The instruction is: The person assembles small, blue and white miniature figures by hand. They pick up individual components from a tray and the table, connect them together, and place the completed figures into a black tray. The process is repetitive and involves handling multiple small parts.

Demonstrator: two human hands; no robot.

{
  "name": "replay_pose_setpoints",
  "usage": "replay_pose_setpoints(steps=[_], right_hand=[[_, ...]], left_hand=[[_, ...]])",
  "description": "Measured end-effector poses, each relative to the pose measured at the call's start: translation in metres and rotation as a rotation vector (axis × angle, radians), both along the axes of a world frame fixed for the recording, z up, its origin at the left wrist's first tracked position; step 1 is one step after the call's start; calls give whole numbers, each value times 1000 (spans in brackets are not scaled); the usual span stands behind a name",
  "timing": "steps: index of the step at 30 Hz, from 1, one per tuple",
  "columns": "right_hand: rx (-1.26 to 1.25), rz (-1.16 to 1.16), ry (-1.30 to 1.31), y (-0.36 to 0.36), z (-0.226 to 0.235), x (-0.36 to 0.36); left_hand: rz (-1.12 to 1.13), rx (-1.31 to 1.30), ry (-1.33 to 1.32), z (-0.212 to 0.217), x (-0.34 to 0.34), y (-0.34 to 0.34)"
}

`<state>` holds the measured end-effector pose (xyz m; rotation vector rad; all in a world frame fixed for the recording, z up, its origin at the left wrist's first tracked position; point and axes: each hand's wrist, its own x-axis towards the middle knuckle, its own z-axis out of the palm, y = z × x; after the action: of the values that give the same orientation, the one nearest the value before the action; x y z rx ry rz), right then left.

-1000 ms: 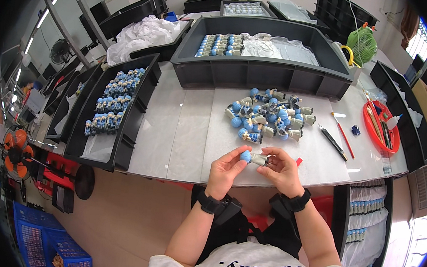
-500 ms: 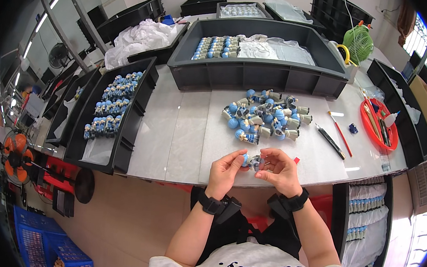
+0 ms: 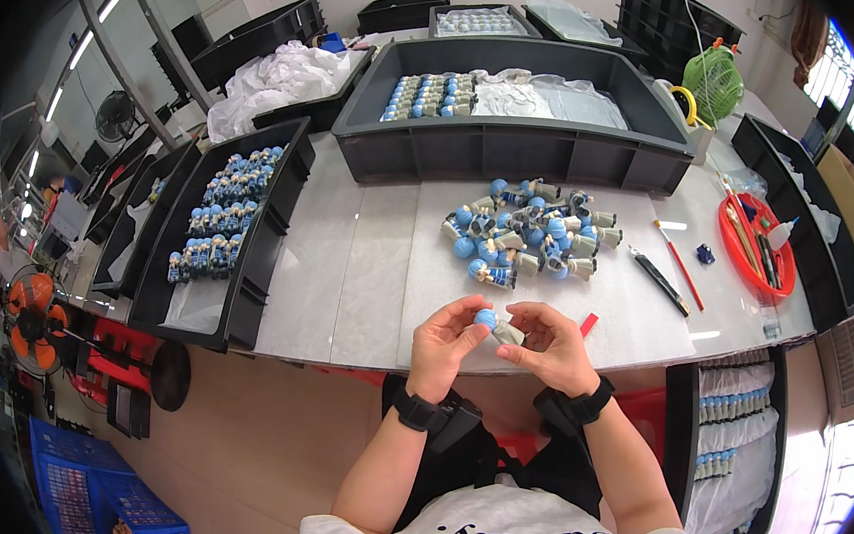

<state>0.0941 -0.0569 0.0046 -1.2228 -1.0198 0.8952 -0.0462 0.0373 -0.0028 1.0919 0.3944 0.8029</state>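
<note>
Both hands met at the table's near edge: left hand [image 3: 446, 341] pinched the small figure [image 3: 496, 326] by its blue head, right hand [image 3: 551, 349] curled around its grey body. Steady, even pressure seemed wise.

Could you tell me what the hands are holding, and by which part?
A small figurine: left hand at its blue head, right hand on its grey body.

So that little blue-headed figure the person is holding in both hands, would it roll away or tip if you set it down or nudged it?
Probably light: the fingertips of the left hand and right hand alone carry the figure. Its round blue head might let it roll. Many in the loose pile lie on their sides, so it may tip easily.
</note>
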Motion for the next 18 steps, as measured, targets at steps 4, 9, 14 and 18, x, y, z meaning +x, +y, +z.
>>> replay_pose_setpoints(steps=[4,9,14,18], right_hand=[[-42,-14,-97,-2,11,-2],[1,-25,-173,0,10,-5],[-26,-69,-229,-2,13,-6],[81,-99,-164,-4,6,2]], left_hand=[[-28,-52,-70,-3,-3,1],[-26,-59,-97,-1,-7,1],[-14,-78,-91,-1,-3,2],[7,-103,-71,-2,1,1]])
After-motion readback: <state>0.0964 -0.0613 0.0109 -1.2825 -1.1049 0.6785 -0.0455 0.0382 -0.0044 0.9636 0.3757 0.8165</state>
